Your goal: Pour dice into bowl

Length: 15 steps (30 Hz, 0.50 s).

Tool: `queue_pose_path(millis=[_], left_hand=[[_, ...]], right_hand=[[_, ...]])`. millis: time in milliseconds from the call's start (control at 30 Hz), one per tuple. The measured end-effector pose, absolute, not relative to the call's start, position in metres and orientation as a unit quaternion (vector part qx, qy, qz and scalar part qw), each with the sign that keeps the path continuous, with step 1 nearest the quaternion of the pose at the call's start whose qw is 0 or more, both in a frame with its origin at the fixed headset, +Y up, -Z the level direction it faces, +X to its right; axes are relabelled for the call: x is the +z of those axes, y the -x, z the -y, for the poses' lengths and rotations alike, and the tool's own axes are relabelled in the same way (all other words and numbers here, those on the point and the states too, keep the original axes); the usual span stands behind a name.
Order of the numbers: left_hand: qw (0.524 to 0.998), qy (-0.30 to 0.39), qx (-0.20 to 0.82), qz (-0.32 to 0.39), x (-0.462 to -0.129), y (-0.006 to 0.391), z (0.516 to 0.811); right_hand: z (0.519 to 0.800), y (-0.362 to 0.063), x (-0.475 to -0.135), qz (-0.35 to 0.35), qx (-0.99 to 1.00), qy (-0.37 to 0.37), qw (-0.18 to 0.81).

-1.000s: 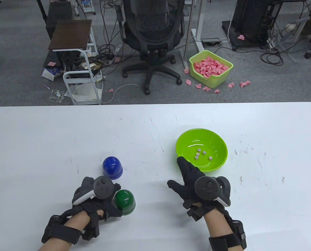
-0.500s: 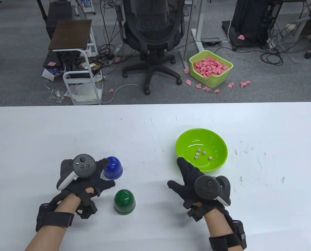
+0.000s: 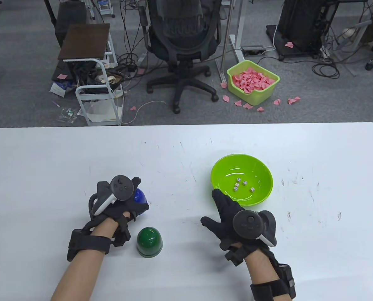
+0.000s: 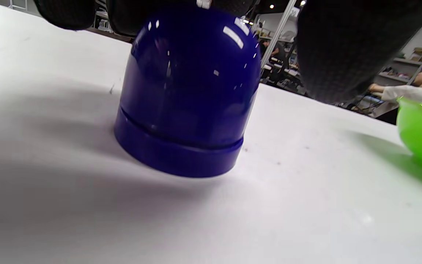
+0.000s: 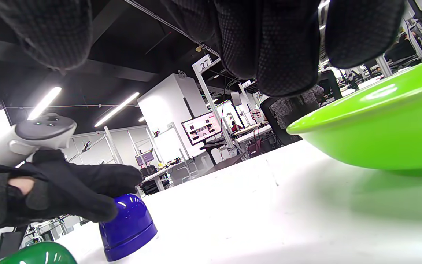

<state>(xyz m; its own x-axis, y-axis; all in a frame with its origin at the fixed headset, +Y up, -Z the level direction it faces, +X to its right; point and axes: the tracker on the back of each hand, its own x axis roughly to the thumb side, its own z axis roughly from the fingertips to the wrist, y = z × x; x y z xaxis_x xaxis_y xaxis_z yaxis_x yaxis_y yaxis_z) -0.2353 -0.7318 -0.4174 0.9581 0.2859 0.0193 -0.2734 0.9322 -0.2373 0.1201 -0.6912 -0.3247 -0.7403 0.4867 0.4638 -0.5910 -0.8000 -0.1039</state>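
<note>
A green bowl [image 3: 261,191] sits right of centre with several white dice [image 3: 237,184] lying in it. A blue dome cup [image 3: 141,197] stands mouth-down on the table. My left hand [image 3: 133,200] lies over its top. In the left wrist view the fingers [image 4: 141,14] touch the dome [image 4: 185,95] and the thumb [image 4: 339,51] hangs clear of its side. A green dome cup [image 3: 149,238] stands mouth-down just in front, untouched. My right hand [image 3: 213,205] lies open and spread on the table, its index fingertip at the bowl's near-left rim.
The white table [image 3: 48,163] reaches its far edge at mid-frame. Beyond it stand an office chair [image 3: 183,40], a small cart [image 3: 95,91] and a tub of pink paper [image 3: 253,82] on the floor. The bowl's wall fills the right of the right wrist view [image 5: 379,121].
My left hand has let go of the green cup and moved away from me onto the blue cup, now covering its top. The right hand, bowl and dice have not moved.
</note>
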Motion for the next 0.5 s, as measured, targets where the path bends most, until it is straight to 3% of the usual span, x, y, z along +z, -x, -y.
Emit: queue_pose_path(millis=[233, 500], left_hand=[[0.993, 0.092, 0.074, 0.019, -0.426, 0.229, 0.745], [0.992, 0.088, 0.086, 0.01, -0.429, 0.228, 0.752]], right_hand=[[0.691, -0.12, -0.325, 0.121, 0.925, -0.21, 0.292], [0.692, -0.12, -0.325, 0.114, 0.926, -0.205, 0.294]])
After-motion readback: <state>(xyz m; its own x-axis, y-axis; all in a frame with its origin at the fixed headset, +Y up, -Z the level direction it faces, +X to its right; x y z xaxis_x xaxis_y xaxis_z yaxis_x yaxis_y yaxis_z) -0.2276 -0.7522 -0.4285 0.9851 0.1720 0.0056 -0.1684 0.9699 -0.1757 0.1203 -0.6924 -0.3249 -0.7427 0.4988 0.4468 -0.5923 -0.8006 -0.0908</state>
